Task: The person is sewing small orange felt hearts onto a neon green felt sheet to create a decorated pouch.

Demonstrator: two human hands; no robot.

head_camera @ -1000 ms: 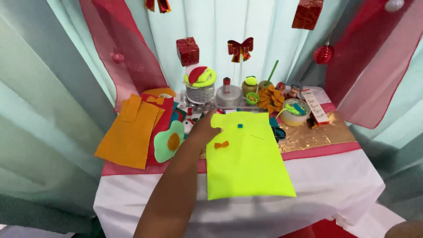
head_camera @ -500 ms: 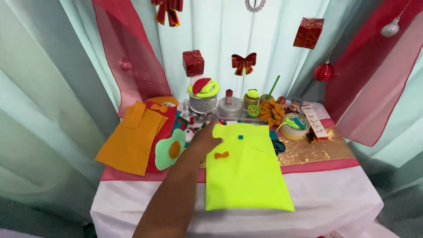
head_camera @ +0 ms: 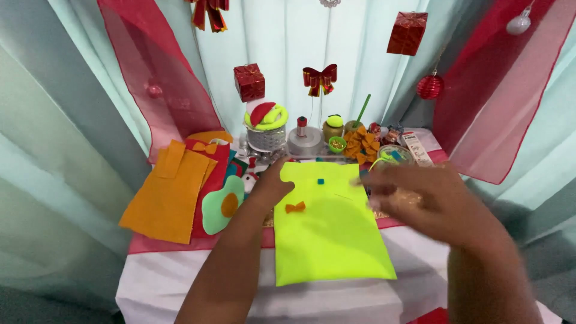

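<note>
Head view: neon yellow felt sheet [head_camera: 330,231] lies flat over the table's front edge, left hand [head_camera: 273,186] pressing its upper left corner with fingers curled, blurred right hand [head_camera: 420,201] hovering above its right edge, grip unreadable, orange felt bow [head_camera: 294,207] between them.

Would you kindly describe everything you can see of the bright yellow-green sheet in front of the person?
The yellow-green sheet is a flat, neon rectangle that looks like felt. It lies lengthwise on the table, its near edge hanging slightly over the front of the white cloth. A small orange bow and a tiny teal square sit on it. The left hand rests on its upper left corner; the blurred right hand hovers over its right edge, and contact cannot be told.
</note>
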